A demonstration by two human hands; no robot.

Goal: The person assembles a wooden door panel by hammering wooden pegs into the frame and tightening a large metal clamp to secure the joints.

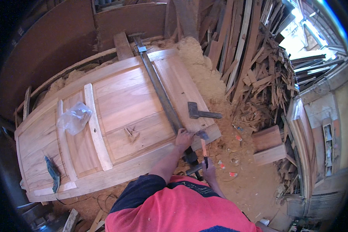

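A large wooden panelled door (127, 112) lies flat before me, with a long metal bar clamp (158, 87) across it. My left hand (185, 139) is closed at the door's near edge, beside the clamp bar; whatever is between its fingers is too small to make out. My right hand (208, 171) grips a hammer (203, 146) with an orange and black handle. Its dark head is raised just right of my left fingers, over the door's corner. A second hammer (193, 110), dark and heavy-headed, rests on the door farther off.
Small wooden pegs (131, 133), a clear plastic bag (74, 118) and a green power tool (52, 174) lie on the door. Leaning planks (239, 50) and scrap wood (268, 77) are piled to the right. Sawdust (191, 58) is heaped behind the door.
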